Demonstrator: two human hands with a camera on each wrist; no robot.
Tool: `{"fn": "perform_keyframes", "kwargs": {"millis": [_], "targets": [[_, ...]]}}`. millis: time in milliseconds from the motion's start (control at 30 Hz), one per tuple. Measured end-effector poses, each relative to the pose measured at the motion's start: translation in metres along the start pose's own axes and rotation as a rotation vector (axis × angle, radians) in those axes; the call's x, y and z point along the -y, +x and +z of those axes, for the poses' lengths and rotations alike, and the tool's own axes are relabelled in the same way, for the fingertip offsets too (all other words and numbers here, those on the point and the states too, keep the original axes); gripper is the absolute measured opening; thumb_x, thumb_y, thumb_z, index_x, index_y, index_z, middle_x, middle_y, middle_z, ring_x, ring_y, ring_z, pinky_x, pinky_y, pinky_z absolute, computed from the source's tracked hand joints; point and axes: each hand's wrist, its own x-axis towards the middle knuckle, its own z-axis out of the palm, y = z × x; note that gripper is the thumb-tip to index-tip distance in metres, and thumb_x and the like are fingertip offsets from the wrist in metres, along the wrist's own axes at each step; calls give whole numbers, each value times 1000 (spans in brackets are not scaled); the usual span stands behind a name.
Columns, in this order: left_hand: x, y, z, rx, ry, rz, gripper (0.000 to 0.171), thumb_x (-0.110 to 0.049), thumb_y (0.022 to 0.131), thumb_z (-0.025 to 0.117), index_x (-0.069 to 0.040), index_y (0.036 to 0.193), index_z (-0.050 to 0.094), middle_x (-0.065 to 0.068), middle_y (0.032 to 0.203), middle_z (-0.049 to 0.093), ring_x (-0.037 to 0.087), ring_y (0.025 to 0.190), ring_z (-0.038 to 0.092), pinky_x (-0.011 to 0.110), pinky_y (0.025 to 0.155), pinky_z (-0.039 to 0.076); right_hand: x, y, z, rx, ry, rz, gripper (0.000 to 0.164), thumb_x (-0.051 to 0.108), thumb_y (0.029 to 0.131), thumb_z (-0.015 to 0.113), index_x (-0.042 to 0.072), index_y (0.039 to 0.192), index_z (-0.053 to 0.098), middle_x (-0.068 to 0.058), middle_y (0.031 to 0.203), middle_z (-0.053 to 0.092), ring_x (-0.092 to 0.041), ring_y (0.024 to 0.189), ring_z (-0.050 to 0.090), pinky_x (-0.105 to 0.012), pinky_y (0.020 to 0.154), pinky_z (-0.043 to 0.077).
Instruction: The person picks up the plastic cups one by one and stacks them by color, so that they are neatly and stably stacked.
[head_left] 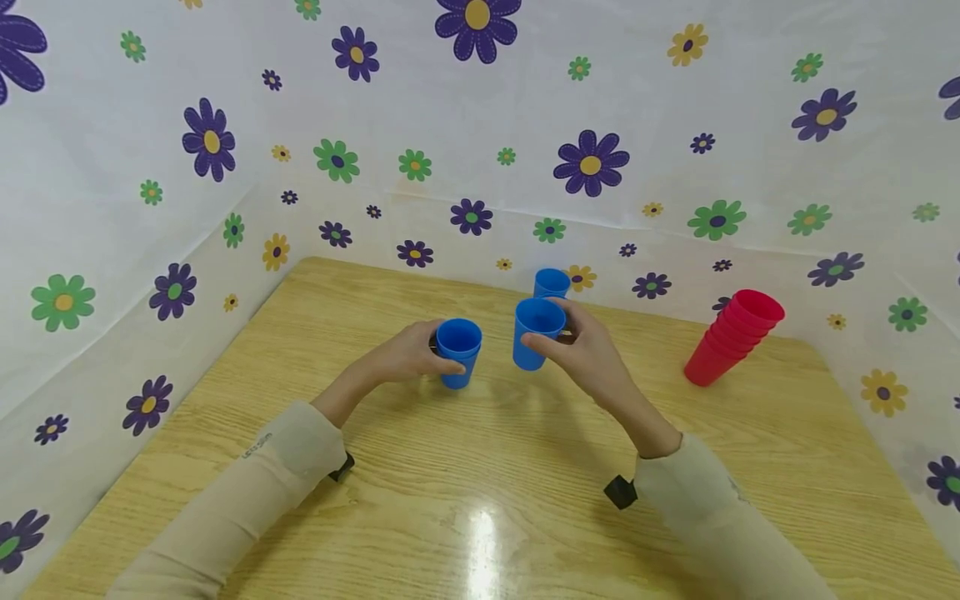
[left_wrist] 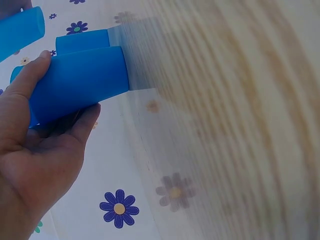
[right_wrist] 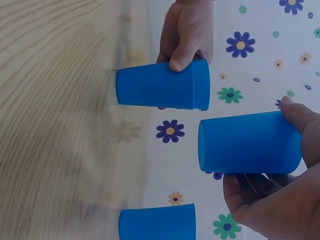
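Observation:
My left hand (head_left: 411, 353) grips two nested blue cups (head_left: 454, 372) from the left, with the thumb across the near side. They stand upright on the wooden table (head_left: 420, 475), and the upper rim shows as a band in the right wrist view. Raised above the table, a single blue cup (right_wrist: 245, 144) is held upright by my right hand (head_left: 592, 350), thumb on one side and fingers on the other. Behind it another blue cup (head_left: 552, 282) stands on the table, partly hidden in the head view.
A tilted-looking stack of several nested red cups (head_left: 731, 337) stands at the right of the table. White cloth (head_left: 450, 100) with printed flowers hangs behind and along both sides. Light glares off the near tabletop.

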Motion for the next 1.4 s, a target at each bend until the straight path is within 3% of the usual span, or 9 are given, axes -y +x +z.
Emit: {"fn": "perform_keyframes", "kwargs": {"millis": [333, 600, 967, 1400], "targets": [[-5, -1, -2, 2, 0, -10, 61, -20, 93, 79, 1, 144, 51, 17, 136, 62, 34, 125, 59, 52, 107, 48, 12, 19, 10, -23, 7, -29, 66, 31, 96, 76, 5, 150, 48, -18, 140, 60, -37, 123, 63, -54, 98, 55], [-6, -1, -3, 9, -2, -8, 63, -20, 94, 78, 2, 145, 49, 19, 138, 61, 35, 126, 58, 52, 108, 47, 25, 35, 23, -36, 44, -97, 63, 25, 96, 76, 1, 148, 49, -19, 138, 60, -37, 124, 62, -53, 102, 52], [-4, -1, -2, 17, -10, -8, 65, -20, 95, 78, 0, 148, 46, 18, 142, 58, 35, 129, 56, 53, 111, 45, 37, 45, 39, -10, 81, -73, 72, 32, 97, 75, 6, 155, 42, -16, 141, 59, -32, 126, 60, -50, 103, 52], [0, -1, -1, 29, -51, -5, 73, -18, 95, 77, 1, 153, 38, 20, 148, 52, 38, 135, 51, 55, 114, 40, 33, 52, 61, 31, 127, -124, 56, 26, 98, 74, 8, 146, 51, -7, 133, 64, -24, 121, 61, -44, 104, 51]]}}
